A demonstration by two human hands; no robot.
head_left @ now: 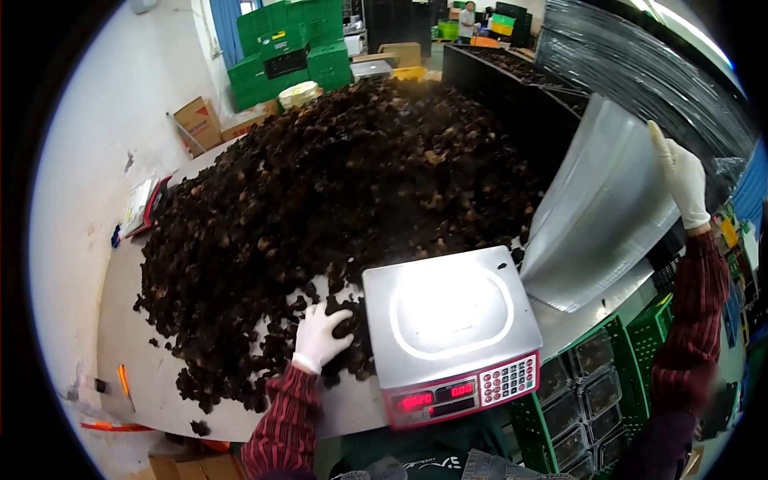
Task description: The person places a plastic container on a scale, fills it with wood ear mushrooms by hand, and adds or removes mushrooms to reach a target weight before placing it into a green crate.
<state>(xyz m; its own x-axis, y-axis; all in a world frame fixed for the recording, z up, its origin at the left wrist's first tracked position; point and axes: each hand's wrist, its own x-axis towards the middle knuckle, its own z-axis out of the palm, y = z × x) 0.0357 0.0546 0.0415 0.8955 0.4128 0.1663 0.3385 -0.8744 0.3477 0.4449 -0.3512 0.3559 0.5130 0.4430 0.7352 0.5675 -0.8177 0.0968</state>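
Note:
My left hand [322, 336], in a white glove, rests at the front edge of a heap of dark, crinkled pieces like dried mushrooms [320, 192]. Its thumb and fingers are apart, with dark pieces between and beneath them. Just to its right stands a digital scale [452, 316] with a bare metal pan, a red front and a lit display. One small dark crumb lies on the pan's far right corner. High on the right, my gloved right hand [682, 178] is beside the upper end of a tilted stack of clear plastic trays [596, 212], its fingers stretched out.
Green crates [292, 44] stand behind the heap. A long black bin [512, 92] with more dark pieces runs along the right. Below the scale, a green crate [532, 436] contains clear plastic boxes [588, 392]. Papers [142, 206] lie by the left wall. A person [467, 22] stands far back.

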